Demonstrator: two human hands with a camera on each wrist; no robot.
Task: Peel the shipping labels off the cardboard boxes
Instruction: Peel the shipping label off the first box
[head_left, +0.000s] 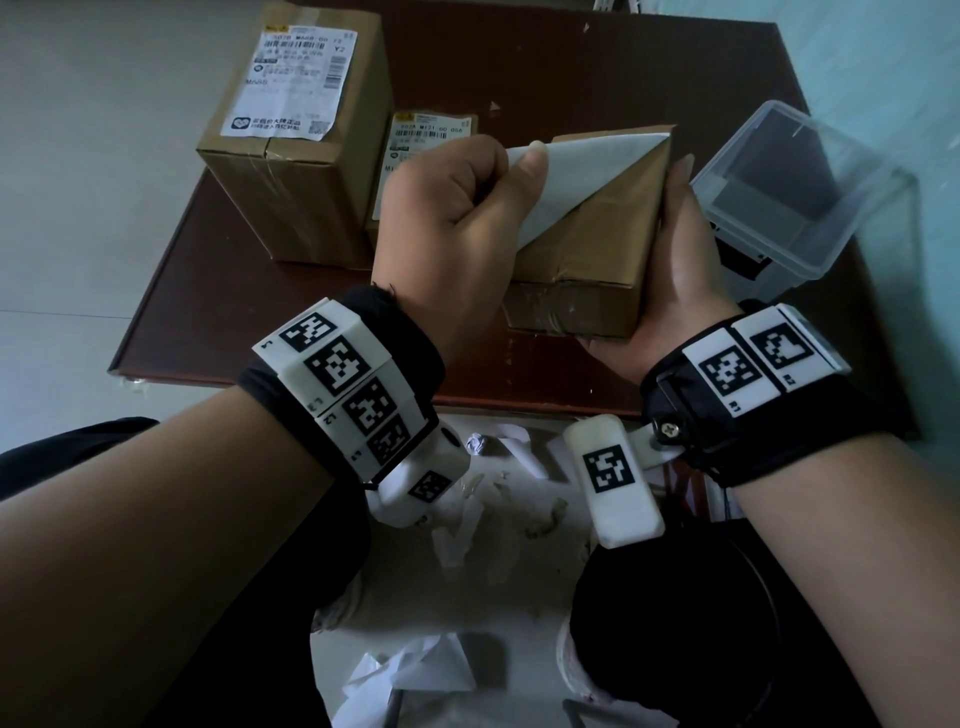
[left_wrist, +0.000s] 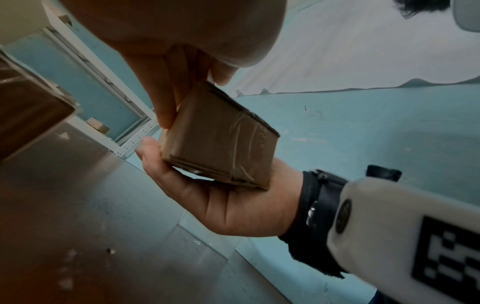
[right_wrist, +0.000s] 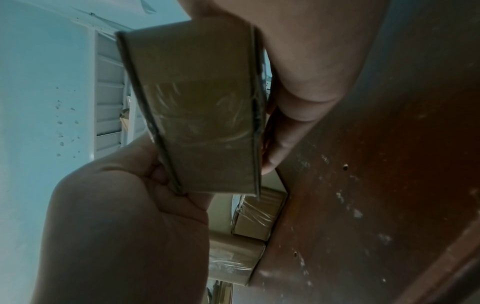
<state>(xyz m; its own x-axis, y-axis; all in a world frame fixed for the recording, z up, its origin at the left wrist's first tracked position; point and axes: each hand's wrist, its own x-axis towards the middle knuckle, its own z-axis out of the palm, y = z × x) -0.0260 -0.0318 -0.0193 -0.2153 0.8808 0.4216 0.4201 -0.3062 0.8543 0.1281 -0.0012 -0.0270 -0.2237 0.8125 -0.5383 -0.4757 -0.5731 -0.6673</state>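
My right hand (head_left: 680, 244) holds a small taped cardboard box (head_left: 587, 260) above the brown table (head_left: 249, 322), its thumb along the right side and its palm under the box. A white shipping label (head_left: 587, 161) is peeled back from the top, its blank underside up, and still sticks along the far edge. My left hand (head_left: 498, 171) pinches the label's loose corner between thumb and curled fingers. In the left wrist view the box (left_wrist: 221, 144) lies in the right palm (left_wrist: 233, 205). In the right wrist view the box's (right_wrist: 200, 113) taped end faces the camera and my left fist (right_wrist: 124, 226) is below it.
Two more boxes stand at the table's back left: a large one (head_left: 296, 197) with its label (head_left: 291, 83) on top, and a smaller labelled one (head_left: 415, 140) partly behind my left hand. A clear plastic container (head_left: 795, 192) sits at the right. Torn paper scraps (head_left: 467, 509) litter the floor.
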